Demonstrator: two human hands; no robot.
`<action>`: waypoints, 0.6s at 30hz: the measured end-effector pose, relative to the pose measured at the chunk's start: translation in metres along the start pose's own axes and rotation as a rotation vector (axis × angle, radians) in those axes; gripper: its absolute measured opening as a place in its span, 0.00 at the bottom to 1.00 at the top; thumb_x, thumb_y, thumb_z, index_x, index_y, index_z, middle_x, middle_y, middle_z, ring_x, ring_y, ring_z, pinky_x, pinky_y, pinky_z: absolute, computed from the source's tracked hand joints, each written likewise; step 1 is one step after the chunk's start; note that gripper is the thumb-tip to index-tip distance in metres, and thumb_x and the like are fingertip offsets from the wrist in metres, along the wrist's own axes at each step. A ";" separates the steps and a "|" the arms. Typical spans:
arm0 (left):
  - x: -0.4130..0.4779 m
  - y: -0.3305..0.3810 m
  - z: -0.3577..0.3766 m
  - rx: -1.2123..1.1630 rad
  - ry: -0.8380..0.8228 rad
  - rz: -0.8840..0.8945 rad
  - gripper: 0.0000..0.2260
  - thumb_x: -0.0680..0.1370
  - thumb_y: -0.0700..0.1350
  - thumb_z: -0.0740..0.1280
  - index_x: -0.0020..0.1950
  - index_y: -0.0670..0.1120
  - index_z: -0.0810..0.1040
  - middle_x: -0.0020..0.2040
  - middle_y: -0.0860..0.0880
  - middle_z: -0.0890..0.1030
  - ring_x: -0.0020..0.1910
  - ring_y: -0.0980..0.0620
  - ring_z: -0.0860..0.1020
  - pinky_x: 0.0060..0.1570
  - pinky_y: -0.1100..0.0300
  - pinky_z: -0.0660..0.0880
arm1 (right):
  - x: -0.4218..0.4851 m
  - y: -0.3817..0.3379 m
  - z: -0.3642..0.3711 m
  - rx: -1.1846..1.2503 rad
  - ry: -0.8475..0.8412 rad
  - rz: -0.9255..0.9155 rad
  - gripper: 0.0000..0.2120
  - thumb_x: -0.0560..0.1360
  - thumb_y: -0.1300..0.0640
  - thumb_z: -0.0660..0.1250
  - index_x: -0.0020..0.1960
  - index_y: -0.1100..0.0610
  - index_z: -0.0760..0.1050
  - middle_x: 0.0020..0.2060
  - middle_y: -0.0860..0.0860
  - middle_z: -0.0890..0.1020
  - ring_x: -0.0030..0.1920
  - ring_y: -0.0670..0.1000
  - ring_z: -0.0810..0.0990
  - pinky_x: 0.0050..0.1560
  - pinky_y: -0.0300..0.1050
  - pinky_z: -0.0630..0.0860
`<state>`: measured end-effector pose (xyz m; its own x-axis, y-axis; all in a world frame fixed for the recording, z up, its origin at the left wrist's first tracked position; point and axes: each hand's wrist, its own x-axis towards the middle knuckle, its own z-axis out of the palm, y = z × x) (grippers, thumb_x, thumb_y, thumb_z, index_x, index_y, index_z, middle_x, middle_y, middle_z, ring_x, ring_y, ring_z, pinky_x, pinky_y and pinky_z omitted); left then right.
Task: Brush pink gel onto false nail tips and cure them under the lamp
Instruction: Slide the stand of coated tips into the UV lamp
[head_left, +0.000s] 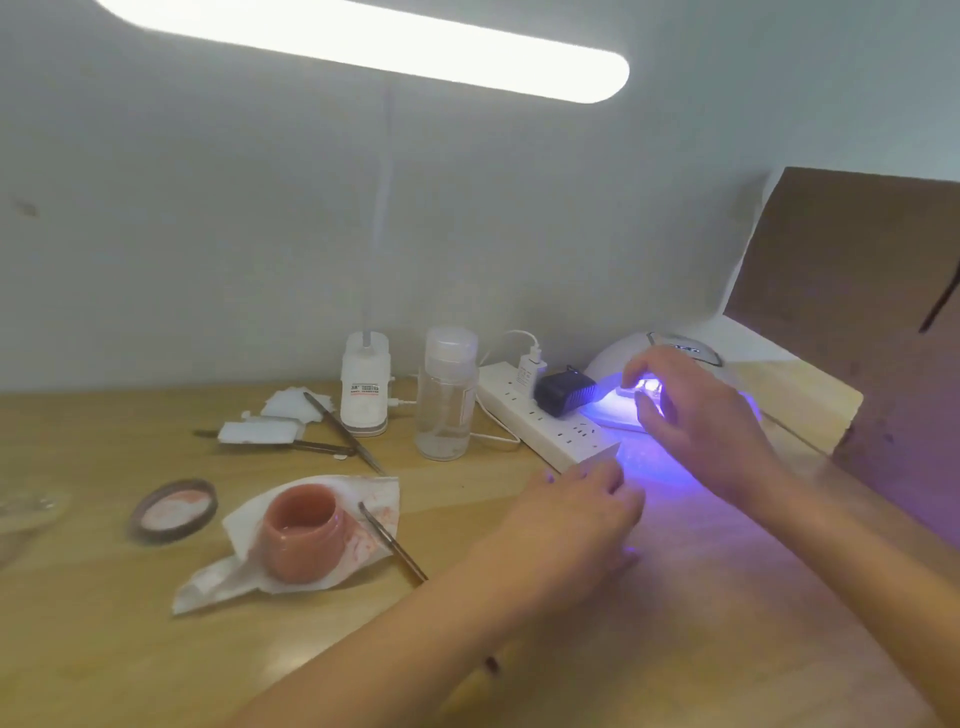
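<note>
Nearest, the left hand (576, 514) rests knuckles-up on the wooden table (130, 649), fingers curled down towards the violet glow; I cannot tell whether it holds anything. To its left the open jar (304, 530) of pink gel stands on a stained tissue (208, 587), with the brush (392, 543) lying just beside it, so brushing appears paused and curing looks like the step in hand. Farther and to the right, the right hand (696, 415) reaches into the mouth of the lit lamp (618, 358), thumb and fingers pinched on a small pale piece, washed out by the light, that I take for a nail tip (647, 387). To do this well, the tip should probably go fully under the dome, coated face up and level so the gel does not run, held only by its edges, and not dragged against the lamp's floor. The power strip (540, 431) sits just left of the lamp; its cords want avoiding.
</note>
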<state>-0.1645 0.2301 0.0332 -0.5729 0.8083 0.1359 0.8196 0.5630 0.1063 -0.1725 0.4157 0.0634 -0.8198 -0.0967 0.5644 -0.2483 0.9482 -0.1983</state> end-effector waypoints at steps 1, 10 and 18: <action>-0.012 0.001 -0.007 -0.006 0.068 0.013 0.15 0.83 0.50 0.61 0.67 0.45 0.70 0.68 0.45 0.67 0.67 0.43 0.67 0.65 0.47 0.62 | -0.013 -0.022 0.001 0.068 -0.038 -0.097 0.15 0.76 0.64 0.63 0.51 0.43 0.70 0.43 0.36 0.77 0.36 0.40 0.75 0.37 0.32 0.70; -0.212 -0.050 -0.015 -0.127 0.291 0.069 0.06 0.76 0.48 0.67 0.48 0.57 0.83 0.47 0.59 0.81 0.49 0.58 0.77 0.49 0.63 0.76 | -0.045 -0.195 0.036 0.344 -0.389 -0.570 0.32 0.67 0.69 0.65 0.61 0.38 0.70 0.52 0.32 0.74 0.40 0.38 0.70 0.34 0.27 0.72; -0.347 -0.154 -0.039 -0.212 0.472 -0.571 0.06 0.77 0.47 0.67 0.47 0.60 0.76 0.45 0.62 0.76 0.41 0.61 0.76 0.38 0.70 0.68 | -0.006 -0.322 0.118 0.262 -0.526 -0.627 0.30 0.74 0.62 0.61 0.73 0.45 0.57 0.60 0.46 0.67 0.46 0.53 0.77 0.38 0.52 0.75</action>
<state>-0.0923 -0.1434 0.0080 -0.8886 0.2163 0.4045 0.4038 0.7871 0.4662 -0.1486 0.0752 0.0294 -0.6080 -0.7684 0.1998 -0.7934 0.5786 -0.1891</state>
